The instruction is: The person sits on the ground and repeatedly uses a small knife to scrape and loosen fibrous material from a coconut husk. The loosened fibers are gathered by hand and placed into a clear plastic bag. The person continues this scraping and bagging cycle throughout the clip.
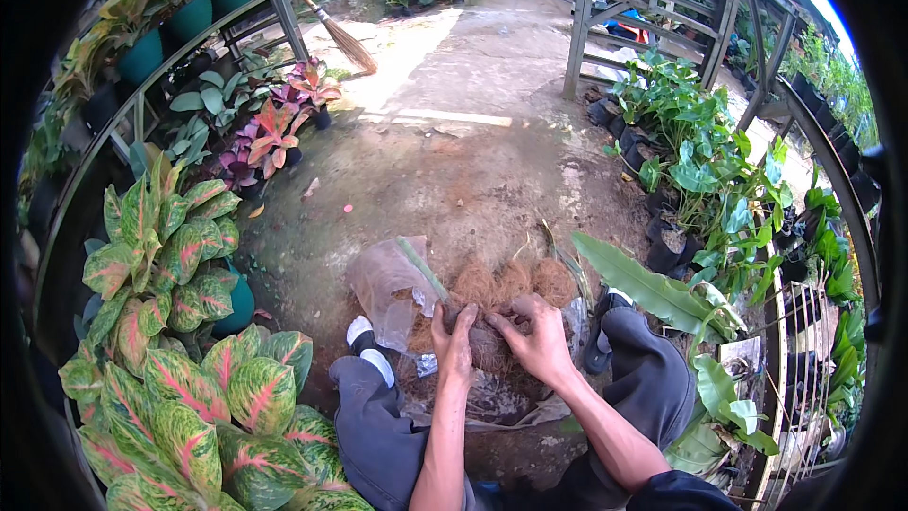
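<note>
A bundle of brown coconut fibre (491, 349) is between my two hands, in front of my knees. My left hand (454, 344) grips its left side. From the left fingertips a narrow green stalk or strip (420, 264) slants up and away; whether those fingers hold it or it lies behind them I cannot tell. My right hand (537, 337) pinches the fibre from the right with thumb and fingers. Just beyond, several round fibre clumps (555, 282) sit in a row, thin stems rising from some. Below the hands, loose fibre lies on a plastic sheet (496, 413).
A clear plastic bag (383, 291) lies left of the clumps on the concrete floor (440, 177). Large strap-shaped leaves (649, 287) are by my right knee. Pink-veined potted plants (188, 397) crowd the left, leafy pots (699, 170) the right. A broom (340, 32) leans farther back.
</note>
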Demonstrator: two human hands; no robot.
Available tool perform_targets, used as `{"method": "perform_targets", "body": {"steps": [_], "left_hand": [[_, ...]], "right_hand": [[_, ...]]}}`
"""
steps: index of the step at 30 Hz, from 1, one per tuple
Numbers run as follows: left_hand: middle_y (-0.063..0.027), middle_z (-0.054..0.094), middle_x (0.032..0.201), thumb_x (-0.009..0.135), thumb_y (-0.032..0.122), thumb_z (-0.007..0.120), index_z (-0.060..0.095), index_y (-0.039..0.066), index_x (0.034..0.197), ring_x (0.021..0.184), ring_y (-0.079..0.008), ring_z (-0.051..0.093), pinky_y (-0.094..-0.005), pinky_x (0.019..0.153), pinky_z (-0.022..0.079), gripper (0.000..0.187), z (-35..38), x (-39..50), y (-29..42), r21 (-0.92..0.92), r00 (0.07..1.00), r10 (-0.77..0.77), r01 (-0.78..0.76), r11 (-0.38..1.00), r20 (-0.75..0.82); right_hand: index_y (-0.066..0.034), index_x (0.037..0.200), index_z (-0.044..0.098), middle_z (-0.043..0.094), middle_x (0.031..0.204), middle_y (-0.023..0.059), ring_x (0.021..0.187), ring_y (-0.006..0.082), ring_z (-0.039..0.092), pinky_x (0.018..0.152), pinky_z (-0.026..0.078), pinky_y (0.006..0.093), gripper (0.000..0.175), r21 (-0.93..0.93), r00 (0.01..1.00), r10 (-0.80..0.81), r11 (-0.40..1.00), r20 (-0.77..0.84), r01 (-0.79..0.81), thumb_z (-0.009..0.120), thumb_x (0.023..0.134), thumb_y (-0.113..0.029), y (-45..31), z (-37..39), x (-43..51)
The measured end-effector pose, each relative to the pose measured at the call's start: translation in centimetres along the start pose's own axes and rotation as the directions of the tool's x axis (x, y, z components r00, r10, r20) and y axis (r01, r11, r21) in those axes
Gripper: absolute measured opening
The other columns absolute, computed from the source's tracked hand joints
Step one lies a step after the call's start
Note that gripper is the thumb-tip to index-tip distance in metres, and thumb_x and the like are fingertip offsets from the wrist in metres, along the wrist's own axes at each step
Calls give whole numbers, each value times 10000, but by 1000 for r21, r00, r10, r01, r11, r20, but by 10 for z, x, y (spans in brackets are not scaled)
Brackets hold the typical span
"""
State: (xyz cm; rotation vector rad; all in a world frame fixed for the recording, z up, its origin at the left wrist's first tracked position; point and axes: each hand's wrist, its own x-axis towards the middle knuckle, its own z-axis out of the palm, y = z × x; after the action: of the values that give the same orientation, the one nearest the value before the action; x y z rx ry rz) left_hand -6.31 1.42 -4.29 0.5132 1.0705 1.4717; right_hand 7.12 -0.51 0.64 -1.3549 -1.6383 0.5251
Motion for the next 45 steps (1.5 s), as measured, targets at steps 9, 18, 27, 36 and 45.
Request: {"method": "perform_targets", "body": {"steps": [9, 18, 27, 36, 45], "left_hand": [[-148, 546, 1226, 793, 79, 759, 283, -29, 1454, 1076, -226, 592, -393, 876, 540, 822, 5, -11, 19, 1, 982, -58, 59, 998, 182], [-106, 594, 1100, 801, 52, 714, 417, -16, 1337, 987, -188, 611, -343, 856, 526, 617, 9, -6, 13, -15, 996, 32, -31, 999, 85], [-42, 601, 942, 860, 71, 659, 576, 21, 1071, 843, -116, 570, -268, 780, 466, 232, 1, 4, 2, 10, 989, 146, -145, 989, -19], [-164, 581, 1134, 937, 306, 646, 547, -30, 1235, 1064, -243, 545, -370, 944, 427, 460, 17, -13, 10, 479, 977, 178, -213, 851, 119], [-187, 639, 849, 768, 202, 739, 635, -100, 1053, 862, -317, 622, -429, 868, 474, 428, 36, -24, -7, 636, 888, 399, -447, 630, 229]], "right_hand": [[30, 934, 707, 714, 784, 99, 729, 107, 653, 695, 519, 285, 207, 268, 942, 335, 907, 12, -326, 729, 825, -145, 2, -31, 4], [13, 1006, 705, 709, 923, 182, 871, 284, 696, 787, 530, 350, 233, 249, 972, 134, 951, 192, -181, 698, 829, -137, 2, -34, 3], [-49, 1143, 681, 640, 1179, 183, 1154, 366, 580, 1009, 437, 437, 302, 100, 984, -28, 995, 177, 10, 653, 882, -198, -6, -14, -9], [3, 1336, 511, 606, 1243, 180, 1160, 285, 578, 1015, 433, 370, 474, 446, 944, 320, 836, 77, -320, 545, 969, -294, 23, 41, -21], [-32, 1313, 525, 589, 1260, 75, 1125, 153, 560, 973, 452, 314, 637, 807, 740, 475, 98, 477, -583, 439, 983, -571, 52, 49, -29]]}}
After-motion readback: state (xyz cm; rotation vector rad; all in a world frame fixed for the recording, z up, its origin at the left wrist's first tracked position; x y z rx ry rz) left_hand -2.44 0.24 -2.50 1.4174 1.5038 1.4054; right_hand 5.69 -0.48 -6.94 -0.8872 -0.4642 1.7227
